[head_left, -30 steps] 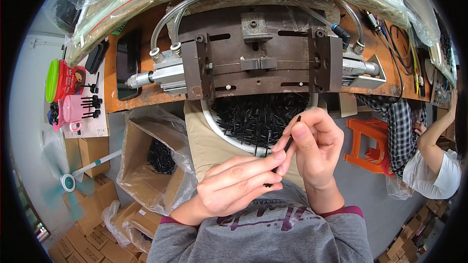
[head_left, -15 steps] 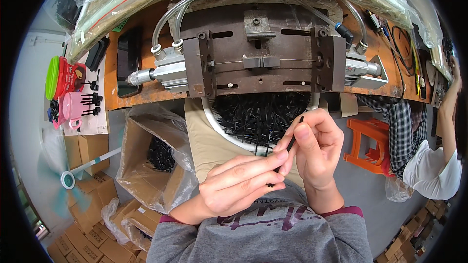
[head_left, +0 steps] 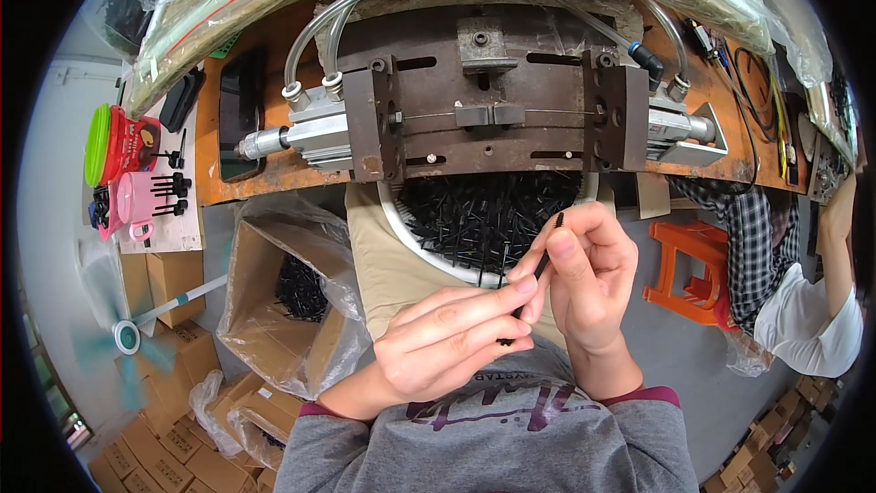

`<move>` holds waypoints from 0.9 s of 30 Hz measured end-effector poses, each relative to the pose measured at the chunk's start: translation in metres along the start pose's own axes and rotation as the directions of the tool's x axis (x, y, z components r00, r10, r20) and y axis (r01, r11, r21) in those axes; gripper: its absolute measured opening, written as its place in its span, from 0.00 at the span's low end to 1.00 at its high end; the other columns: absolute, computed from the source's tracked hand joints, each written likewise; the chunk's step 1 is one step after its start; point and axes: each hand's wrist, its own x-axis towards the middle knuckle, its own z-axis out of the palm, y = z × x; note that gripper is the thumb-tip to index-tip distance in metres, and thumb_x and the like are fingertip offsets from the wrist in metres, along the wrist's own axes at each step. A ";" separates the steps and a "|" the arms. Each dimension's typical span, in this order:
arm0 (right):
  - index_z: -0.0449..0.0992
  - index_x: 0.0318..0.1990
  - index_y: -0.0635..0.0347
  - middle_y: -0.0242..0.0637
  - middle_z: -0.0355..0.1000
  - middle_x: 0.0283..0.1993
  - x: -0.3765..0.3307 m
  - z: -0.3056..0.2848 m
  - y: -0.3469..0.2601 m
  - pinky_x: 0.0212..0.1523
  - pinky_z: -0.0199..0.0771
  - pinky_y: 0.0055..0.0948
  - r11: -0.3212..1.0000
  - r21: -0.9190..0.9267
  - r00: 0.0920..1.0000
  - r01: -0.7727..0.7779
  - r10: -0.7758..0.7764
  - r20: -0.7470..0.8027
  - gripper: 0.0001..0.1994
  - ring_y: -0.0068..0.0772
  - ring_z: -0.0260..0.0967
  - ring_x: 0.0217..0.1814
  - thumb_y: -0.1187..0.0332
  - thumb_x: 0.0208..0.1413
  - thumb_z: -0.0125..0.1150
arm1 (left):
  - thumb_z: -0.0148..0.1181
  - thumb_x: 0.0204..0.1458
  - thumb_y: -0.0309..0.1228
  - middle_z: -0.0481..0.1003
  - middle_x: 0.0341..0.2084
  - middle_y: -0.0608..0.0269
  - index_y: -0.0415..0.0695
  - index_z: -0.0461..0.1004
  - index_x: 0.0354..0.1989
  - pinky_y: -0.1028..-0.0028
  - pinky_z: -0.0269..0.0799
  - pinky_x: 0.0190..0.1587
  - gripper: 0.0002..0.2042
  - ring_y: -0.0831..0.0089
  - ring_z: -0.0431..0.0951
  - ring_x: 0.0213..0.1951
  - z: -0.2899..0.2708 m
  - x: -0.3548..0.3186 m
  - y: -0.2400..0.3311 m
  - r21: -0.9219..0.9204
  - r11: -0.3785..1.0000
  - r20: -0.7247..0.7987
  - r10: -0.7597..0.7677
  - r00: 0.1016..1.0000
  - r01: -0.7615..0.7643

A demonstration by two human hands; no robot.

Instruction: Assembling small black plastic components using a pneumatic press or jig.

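Note:
My left hand (head_left: 447, 333) and my right hand (head_left: 593, 283) meet over my lap. Between them a thin black stick (head_left: 544, 265) slants up to the right, its upper tip ridged. My right thumb and fingers pinch it near the top; my left fingertips close on its lower part. A small dark ridged end (head_left: 505, 341) pokes out between my left fingers; whether it belongs to a second stick I cannot tell. Beyond my hands, a white round basin (head_left: 400, 226) holds a heap of similar thin black pieces (head_left: 474, 219).
A dark metal fixture (head_left: 488, 141) with air cylinders stands on the wooden bench ahead. At the left are an open carton (head_left: 251, 265) with black parts, a fan (head_left: 128, 338) and a pink cup (head_left: 137, 199). A co-worker (head_left: 808, 319) sits right, behind an orange stool (head_left: 684, 265).
The black stick has turned slightly in my fingers, and its ridged tip now shows more clearly, a little higher. My hands have barely shifted. The co-worker's arm has moved slightly.

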 end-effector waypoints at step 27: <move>0.75 0.43 0.72 0.44 0.77 0.32 0.010 -0.004 -0.014 0.23 0.73 0.18 0.997 -0.012 0.997 -0.076 0.076 0.021 0.07 0.23 0.74 0.23 0.75 0.63 0.55 | 0.75 0.36 0.23 0.78 0.46 0.47 0.37 0.81 0.40 0.69 0.81 0.44 0.18 0.58 0.82 0.45 -0.005 -0.002 -0.009 -0.112 0.993 -0.027 -0.034 0.999 0.031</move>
